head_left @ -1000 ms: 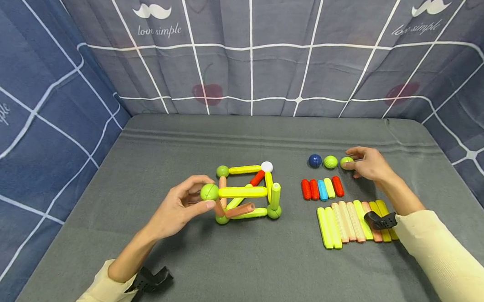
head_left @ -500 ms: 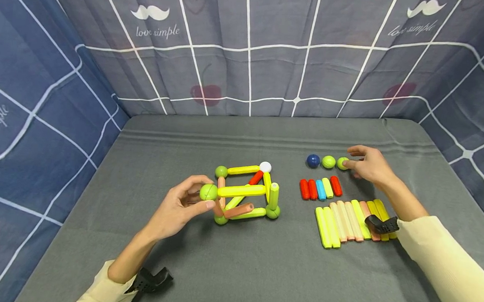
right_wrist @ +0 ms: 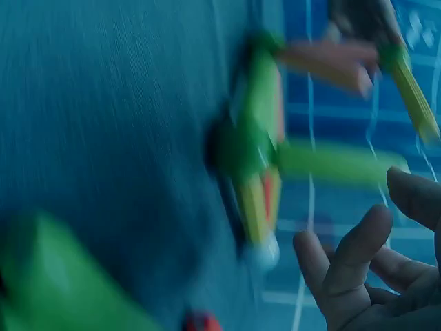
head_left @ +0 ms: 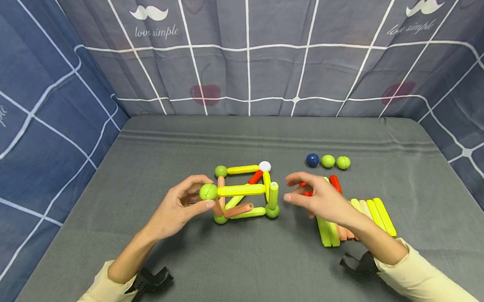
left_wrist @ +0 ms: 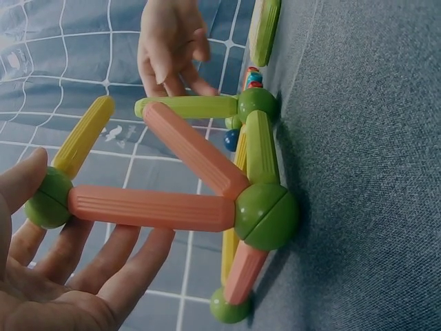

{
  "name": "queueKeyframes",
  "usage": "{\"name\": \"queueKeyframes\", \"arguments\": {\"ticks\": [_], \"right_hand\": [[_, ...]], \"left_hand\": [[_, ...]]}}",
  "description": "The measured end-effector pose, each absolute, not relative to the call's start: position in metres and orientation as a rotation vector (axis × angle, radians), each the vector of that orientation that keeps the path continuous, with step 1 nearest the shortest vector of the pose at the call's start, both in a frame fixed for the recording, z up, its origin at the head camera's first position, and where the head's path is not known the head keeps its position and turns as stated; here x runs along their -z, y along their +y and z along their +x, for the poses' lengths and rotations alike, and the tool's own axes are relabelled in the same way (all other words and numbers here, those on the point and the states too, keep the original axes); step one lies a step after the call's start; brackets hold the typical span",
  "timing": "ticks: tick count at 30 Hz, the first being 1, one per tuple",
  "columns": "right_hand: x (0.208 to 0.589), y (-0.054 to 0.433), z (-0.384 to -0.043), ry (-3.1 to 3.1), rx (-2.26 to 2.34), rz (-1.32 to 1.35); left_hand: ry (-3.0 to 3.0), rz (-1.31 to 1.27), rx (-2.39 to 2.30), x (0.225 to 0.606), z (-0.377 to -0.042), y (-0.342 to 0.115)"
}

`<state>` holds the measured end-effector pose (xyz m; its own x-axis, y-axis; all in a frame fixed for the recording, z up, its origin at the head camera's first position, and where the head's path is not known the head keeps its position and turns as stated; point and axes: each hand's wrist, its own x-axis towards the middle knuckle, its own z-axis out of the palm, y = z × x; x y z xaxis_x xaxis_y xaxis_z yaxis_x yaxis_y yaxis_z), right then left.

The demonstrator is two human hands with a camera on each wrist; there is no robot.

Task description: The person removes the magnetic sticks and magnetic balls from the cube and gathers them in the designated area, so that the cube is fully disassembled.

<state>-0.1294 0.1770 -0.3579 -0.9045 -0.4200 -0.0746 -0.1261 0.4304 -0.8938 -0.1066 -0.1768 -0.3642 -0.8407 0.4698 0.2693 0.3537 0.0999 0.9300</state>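
Note:
A frame of magnetic rods and balls stands on the grey cloth. My left hand (head_left: pixel 173 213) pinches its raised green ball (head_left: pixel 209 192) between thumb and fingers. An orange rod (left_wrist: pixel 151 208) joins that ball to a green ball (left_wrist: pixel 267 216) at the base. From the held ball a yellow rod (head_left: pixel 241 190) reaches right, its far end close to an upright lime rod (head_left: pixel 273 196). A second orange rod (head_left: pixel 239 209) slants up from a base corner. Just right of the lime rod is my right hand (head_left: pixel 327 201), fingers loosely bent and holding nothing. The right wrist view is blurred.
A blue ball (head_left: pixel 312 160) and two green balls (head_left: pixel 327 161) lie in a row at the back right. Short rods (head_left: pixel 335 183) and a row of long rods (head_left: pixel 380 215) lie partly under my right hand and forearm. Patterned curtains (head_left: pixel 271 70) surround the table.
My right hand has left the rightmost green ball, which stays in its row, and has moved left and nearer towards the frame. The left hand keeps its hold on the raised ball.

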Motion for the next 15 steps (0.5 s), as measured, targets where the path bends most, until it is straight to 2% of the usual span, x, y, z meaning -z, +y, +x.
{"name": "queueKeyframes", "arguments": {"ticks": [7,15], "right_hand": [[0.382,0.146,-0.124,2.383,1.392,-0.612],[0.384,0.138,-0.125,2.545,1.334,-0.7]], "left_hand": [[2.24,0.845,-1.873,0.365,-0.104,-0.178],[2.268,0.87,-1.864,0.365,-0.105,-0.179]]}}
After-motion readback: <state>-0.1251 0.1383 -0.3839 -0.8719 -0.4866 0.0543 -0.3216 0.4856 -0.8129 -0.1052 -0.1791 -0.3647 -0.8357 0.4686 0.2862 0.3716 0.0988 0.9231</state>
